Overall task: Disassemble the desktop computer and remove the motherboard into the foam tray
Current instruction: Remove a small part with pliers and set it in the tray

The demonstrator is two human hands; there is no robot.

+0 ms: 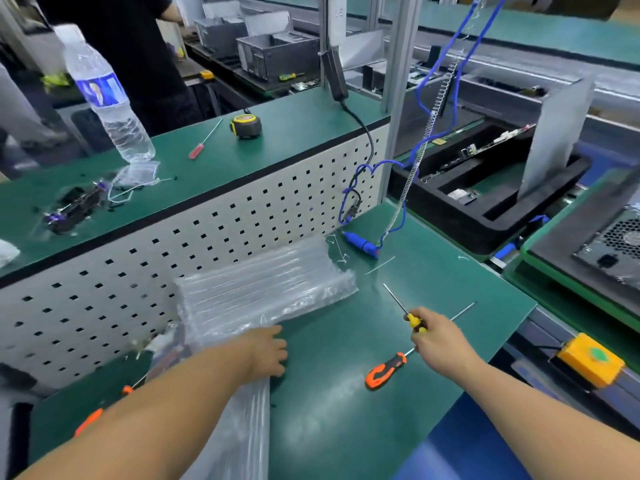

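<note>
Disassembly looks barely begun: right hand (pixel 438 336) has its grip pinching a yellow screwdriver (pixel 405 311), left hand (pixel 268 351) presses spread on air-cushion wrap (pixel 263 289), computer (pixel 602 233) closed far right beside foam tray (pixel 478 216) on the worktop (pixel 346 393).

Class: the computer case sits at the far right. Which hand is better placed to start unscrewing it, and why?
Right. The right hand already grips the yellow screwdriver and is nearer the case; the left hand rests on the air-cushion wrap.
</note>
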